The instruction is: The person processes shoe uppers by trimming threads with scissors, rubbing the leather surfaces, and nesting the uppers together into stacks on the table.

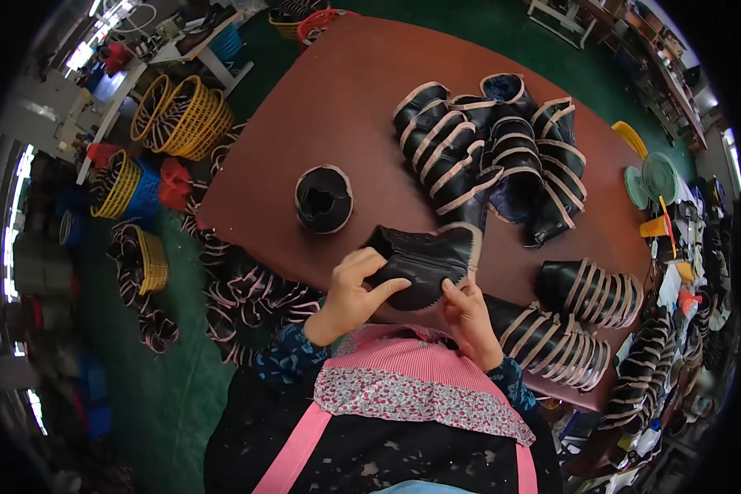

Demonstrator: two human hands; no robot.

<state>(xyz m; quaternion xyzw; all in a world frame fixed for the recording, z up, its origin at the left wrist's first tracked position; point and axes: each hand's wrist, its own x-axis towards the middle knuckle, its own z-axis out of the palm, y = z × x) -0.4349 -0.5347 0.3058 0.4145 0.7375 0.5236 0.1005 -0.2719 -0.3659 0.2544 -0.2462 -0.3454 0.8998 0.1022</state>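
Observation:
A black shoe upper (424, 262) with a pale jagged edge is held between my two hands, above the near part of the brown table (263, 148). My left hand (356, 288) grips its left end, with the thumb lying along the near side. On its right, my right hand (469, 317) pinches the lower edge by the pale border. Another black upper (323, 199) stands alone on the table, beyond my left hand. Nested black uppers with pale rims (494, 152) form a large group farther back, and a nested row (552, 342) lies just right of my right hand.
Another nested row (593, 295) lies at the table's right side. Yellow baskets (191, 119) and piles of uppers (255, 296) are on the green floor at the left. A green fan (659, 179) and an orange container (654, 227) are beyond the right edge.

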